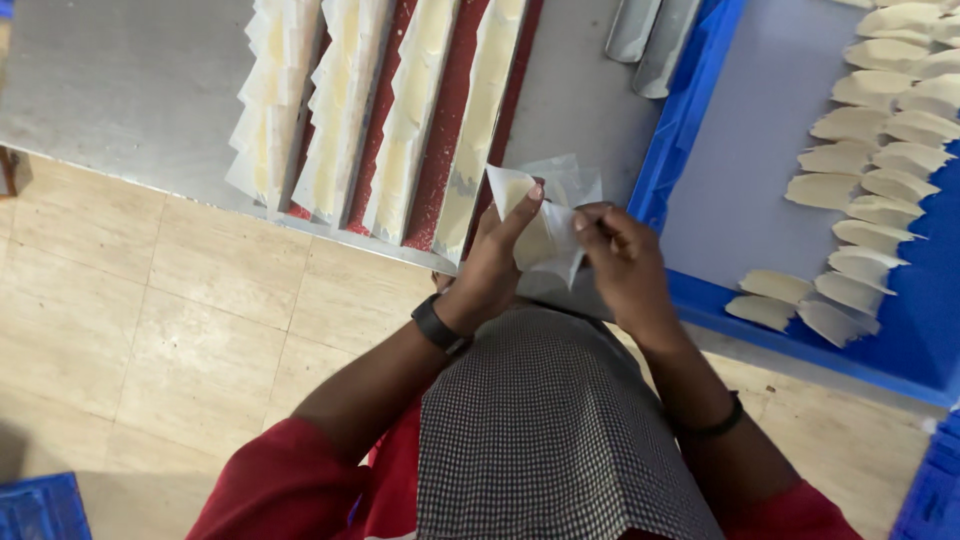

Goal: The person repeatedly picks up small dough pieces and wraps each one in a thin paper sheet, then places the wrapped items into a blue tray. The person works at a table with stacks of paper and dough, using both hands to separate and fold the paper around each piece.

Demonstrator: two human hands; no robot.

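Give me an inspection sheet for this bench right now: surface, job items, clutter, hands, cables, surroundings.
Surface: grey metal table, with a blue tray at its right end.
Job's things: a pale wedge in a translucent wrapper held between both hands; four rows of wrapped wedges on red strips; bare wedges laid overlapping in the tray.
Clutter: two grey metal pieces at the table's far edge.
Grippers: left hand and right hand both pinch the wrapper, above the table's near edge.
Cables: nothing seen.
Surroundings: beige tiled floor; blue crate corners at lower left and lower right.
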